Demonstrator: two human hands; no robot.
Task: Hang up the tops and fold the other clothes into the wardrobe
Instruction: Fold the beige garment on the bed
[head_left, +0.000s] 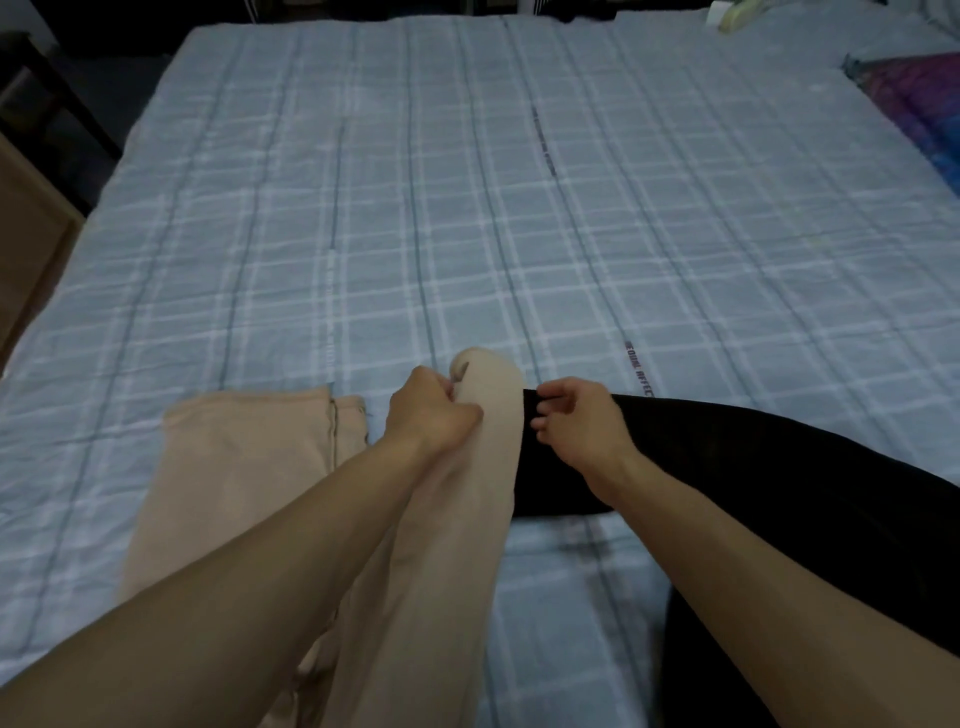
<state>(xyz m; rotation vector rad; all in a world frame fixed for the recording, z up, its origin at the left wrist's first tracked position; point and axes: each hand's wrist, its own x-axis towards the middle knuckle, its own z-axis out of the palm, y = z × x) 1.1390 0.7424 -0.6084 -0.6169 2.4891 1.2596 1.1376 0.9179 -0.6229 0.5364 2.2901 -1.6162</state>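
Note:
A beige garment (234, 457) lies partly flat on the bed at the near left, while one long part of it is lifted up the middle. My left hand (431, 410) is shut on the top of that lifted beige part (488, 415). A black garment (753, 467) lies on the bed at the near right. My right hand (576, 415) pinches the black garment's left edge, right beside the beige cloth. Both forearms reach in from the bottom of the view.
The bed (467, 208) is covered by a light blue plaid sheet. A purple and blue patterned cloth (919, 104) lies at the far right edge. Wooden furniture (26, 249) stands left of the bed. A pale object (737, 15) sits at the far right corner.

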